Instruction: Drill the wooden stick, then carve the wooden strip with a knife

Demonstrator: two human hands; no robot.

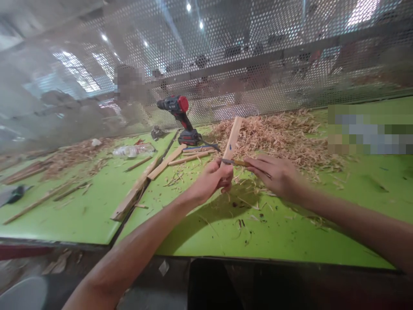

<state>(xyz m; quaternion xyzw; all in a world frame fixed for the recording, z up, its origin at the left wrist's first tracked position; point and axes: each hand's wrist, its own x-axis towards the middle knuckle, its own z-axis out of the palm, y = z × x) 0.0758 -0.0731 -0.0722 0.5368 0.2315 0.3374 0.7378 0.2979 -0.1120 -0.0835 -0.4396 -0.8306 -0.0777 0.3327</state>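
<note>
1. A flat wooden strip (232, 137) stands tilted over the green table (97, 215), its lower end caught in the person's hand and its upper end leaning away toward the pile of shavings.
2. The left hand (215, 181) is closed in a fist around the bottom of the strip, fingers curled tight.
3. A small knife (235, 162) lies across the strip just above that fist, its blade pointing left and touching the wood.
4. The right hand (278, 175) grips the knife's handle with the fingers folded over it; the hand hovers just above the tabletop.
5. Thin curls and dark specks lie scattered on the green surface under and in front of both hands.
6. Behind the hands a broad heap of wood shavings (277, 135) spreads across the table.
7. To the left of the heap a red and black cordless drill (180, 116) stands upright on its battery, with a few thin sticks (190, 157) lying just in front of it.
8. Further left a longer plank (135, 191) lies along the seam between two table sections, and a crumpled clear plastic bag (132, 150) rests beyond it.
9. A perforated metal screen (258, 51) backs the table.
</note>
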